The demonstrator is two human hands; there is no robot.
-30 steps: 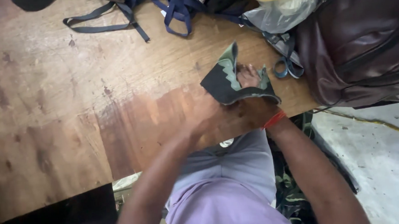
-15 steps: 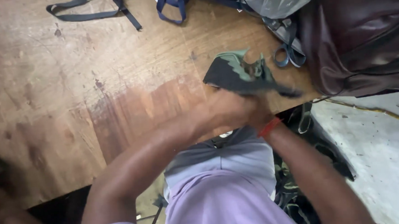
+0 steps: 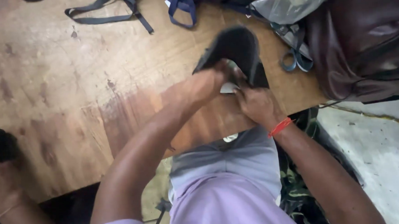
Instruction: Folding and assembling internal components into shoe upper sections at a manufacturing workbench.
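Both hands gripped a dark fabric piece (image 3: pixel 235 49) held up over the wooden table's (image 3: pixel 61 78) near edge. The left hand (image 3: pixel 207 82) pinched its lower edge; the right hand (image 3: pixel 256 104) clasped it beside. Seemingly mid-handling; the next move called for a steady two-handed hold.

Worn wooden table (image 3: pixel 70 78): raw plywood look, matt and scuffed, dark stains, a redder, slightly shinier patch near the front edge. Dark piece (image 3: pixel 235 49) gripped between left hand (image 3: pixel 207 84) and right hand (image 3: pixel 256 105): matt, soft-looking, cloth or foam, blurred. Thin red thread band (image 3: pixel 280 127) at the right wrist. Far along the table: navy woven straps (image 3: pixel 112 7), matt. Far right: clear plastic bag (image 3: pixel 294 2), glossy and crinkled; brown bag (image 3: pixel 364 39), smooth leather-like sheen. Lilac shirt (image 3: pixel 227 206): plain matt cloth.
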